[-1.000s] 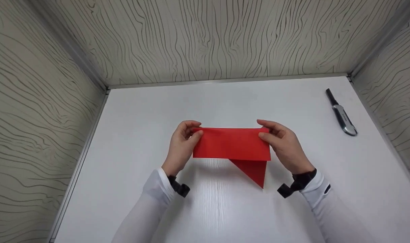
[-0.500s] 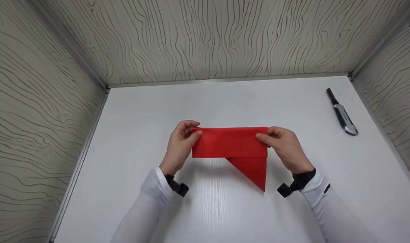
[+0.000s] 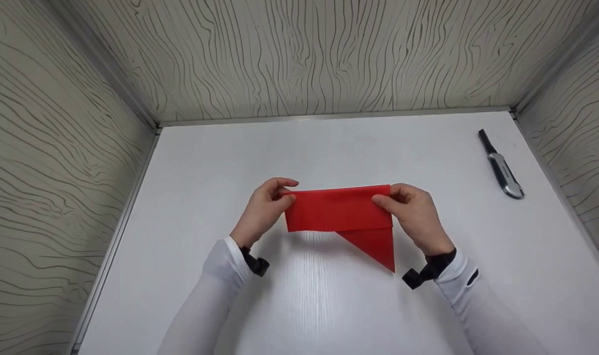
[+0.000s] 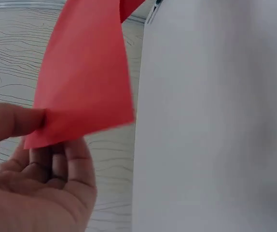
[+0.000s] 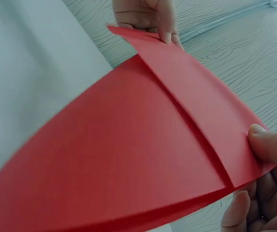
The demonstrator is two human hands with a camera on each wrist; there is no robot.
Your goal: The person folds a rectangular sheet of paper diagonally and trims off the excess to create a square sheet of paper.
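Observation:
A folded sheet of red paper (image 3: 336,211) is held up between both hands over the white table. Its upper part forms a wide band, and a triangular flap (image 3: 373,246) hangs below the band's right half. My left hand (image 3: 262,212) pinches the band's upper left corner, thumb in front and fingers behind. At the opposite upper corner, my right hand (image 3: 415,214) pinches the paper the same way. In the right wrist view the band (image 5: 201,101) overlaps the larger flap (image 5: 104,150) beneath it, and the left hand (image 5: 145,17) shows at the far end.
A grey and black utility-shaped tool with a slim black end (image 3: 502,170) lies at the table's back right. Wood-patterned panels (image 3: 299,54) rise behind and on both sides of the white table (image 3: 230,153).
My right hand has shifted its grip at the paper's right corner, its fingers now tucked behind. The paper's left end has dipped slightly, and the flap's tip has swung a little right.

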